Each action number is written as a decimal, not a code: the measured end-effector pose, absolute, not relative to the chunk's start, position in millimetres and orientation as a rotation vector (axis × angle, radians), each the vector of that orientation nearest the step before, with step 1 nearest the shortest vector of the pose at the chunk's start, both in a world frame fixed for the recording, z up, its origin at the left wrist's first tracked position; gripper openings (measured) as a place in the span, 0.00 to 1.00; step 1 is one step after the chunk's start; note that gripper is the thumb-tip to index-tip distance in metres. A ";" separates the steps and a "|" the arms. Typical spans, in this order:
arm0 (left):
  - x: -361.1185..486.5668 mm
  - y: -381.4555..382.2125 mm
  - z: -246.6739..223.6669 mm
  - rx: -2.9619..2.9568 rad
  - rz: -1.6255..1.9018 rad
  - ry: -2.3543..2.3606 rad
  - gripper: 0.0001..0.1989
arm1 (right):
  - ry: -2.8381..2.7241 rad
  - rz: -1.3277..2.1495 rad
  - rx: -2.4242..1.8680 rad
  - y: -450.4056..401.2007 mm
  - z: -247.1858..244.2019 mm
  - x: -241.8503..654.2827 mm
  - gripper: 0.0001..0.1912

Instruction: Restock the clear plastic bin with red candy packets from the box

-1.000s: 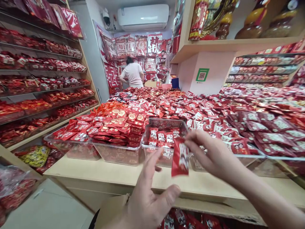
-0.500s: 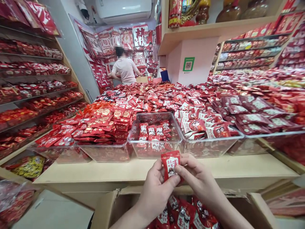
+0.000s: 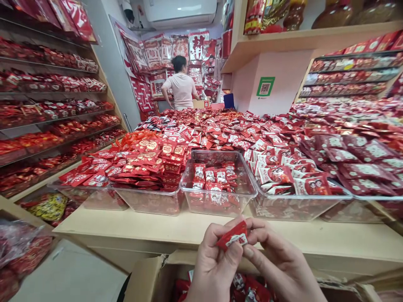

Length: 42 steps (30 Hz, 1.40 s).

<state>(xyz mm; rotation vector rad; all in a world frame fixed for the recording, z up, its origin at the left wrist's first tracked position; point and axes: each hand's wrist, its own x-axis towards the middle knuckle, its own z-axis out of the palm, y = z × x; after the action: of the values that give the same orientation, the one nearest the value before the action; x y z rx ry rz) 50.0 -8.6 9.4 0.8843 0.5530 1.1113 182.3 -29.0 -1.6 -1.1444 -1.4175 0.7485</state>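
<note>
Over the cardboard box, both my hands are closed at a small red candy packet (image 3: 233,237) with a white printed panel. My left hand (image 3: 217,260) pinches it from the left, its thumb pressed on the front. At the packet's right edge are the curled fingers of my right hand (image 3: 273,253), with the thumb just below. The packet is tilted, and its lower part is hidden by my thumbs. Beneath my hands, similar red packets (image 3: 256,289) lie in the cardboard box (image 3: 147,274). Straight ahead, a clear plastic bin (image 3: 217,205) holds several packets of like print, low inside.
Heaped bins of red packets (image 3: 141,167), white-and-red packets (image 3: 277,172) and maroon packets (image 3: 362,167) line the wooden counter (image 3: 132,222). Stocked shelves (image 3: 53,119) stand at left. A person (image 3: 181,88) works at the back. A wooden shelf (image 3: 283,42) overhangs at upper right.
The packet has tipped from upright, face showing, to a slant in my fingers. My hands have come lower and slightly right in view, and the whole scene has shifted right.
</note>
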 end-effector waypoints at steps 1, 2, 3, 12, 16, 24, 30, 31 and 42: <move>49.1 -6.8 15.7 0.917 1.105 0.537 0.08 | -1.444 0.701 -1.149 -27.5 6.4 183.0 0.02; 48.9 -3.1 24.3 0.962 1.096 0.514 0.08 | -1.471 0.632 -1.150 -24.6 16.6 184.0 0.04; 49.7 3.0 35.2 1.017 1.092 0.485 0.08 | -1.493 0.559 -1.143 -19.5 28.9 185.1 0.06; 85.2 148.8 114.9 1.728 1.137 1.084 0.24 | -1.406 0.617 -1.370 118.4 108.1 194.1 0.07; 84.2 193.4 91.1 1.859 0.791 1.288 0.18 | -1.974 0.606 -1.917 159.2 93.2 197.1 0.09; 82.6 209.8 61.6 2.258 0.357 1.428 0.13 | -2.583 0.041 -1.990 172.6 48.9 185.6 0.32; 75.6 207.7 57.2 2.486 0.180 1.559 0.14 | -2.542 -0.047 -1.959 178.7 39.6 192.4 0.17; 75.2 207.2 56.5 2.504 0.151 1.592 0.15 | -2.514 -0.051 -1.984 180.4 40.1 193.8 0.16; 84.8 197.3 51.6 2.725 -0.239 1.359 0.17 | -2.342 0.004 -2.130 186.1 39.5 195.9 0.15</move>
<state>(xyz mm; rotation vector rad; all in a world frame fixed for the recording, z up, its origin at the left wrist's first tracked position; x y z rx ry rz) 84.8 197.3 51.6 2.7248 1.3591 -0.2388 195.9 186.1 39.5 -2.1297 -2.3418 0.0035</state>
